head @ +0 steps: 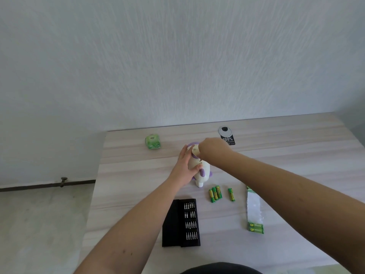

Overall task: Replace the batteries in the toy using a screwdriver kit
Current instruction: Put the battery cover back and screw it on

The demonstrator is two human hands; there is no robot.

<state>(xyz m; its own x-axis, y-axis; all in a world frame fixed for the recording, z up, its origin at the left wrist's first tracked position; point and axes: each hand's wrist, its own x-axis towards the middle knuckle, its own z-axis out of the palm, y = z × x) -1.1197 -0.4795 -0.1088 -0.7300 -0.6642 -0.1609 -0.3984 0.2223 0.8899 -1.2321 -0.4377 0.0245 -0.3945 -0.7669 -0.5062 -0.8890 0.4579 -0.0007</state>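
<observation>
A white toy (pixel 199 171) with purple trim lies on the wooden table (pixel 286 147). My left hand (pixel 186 165) grips its body from the left side. My right hand (pixel 210 148) is curled over the toy's far end; whatever it holds is hidden behind the hand. The black screwdriver kit (pixel 182 222) lies open nearer to me, with rows of silver bits showing. Several green and yellow batteries (pixel 215 193) lie to the right of the toy, one of them (pixel 231 194) apart from the rest.
A torn green and white battery pack (pixel 254 212) lies at the right. A green tissue pack (pixel 152 141) sits at the back left. A round cable grommet (pixel 224 131) and a black label (pixel 228 139) are near the wall. The table's left edge drops to the floor.
</observation>
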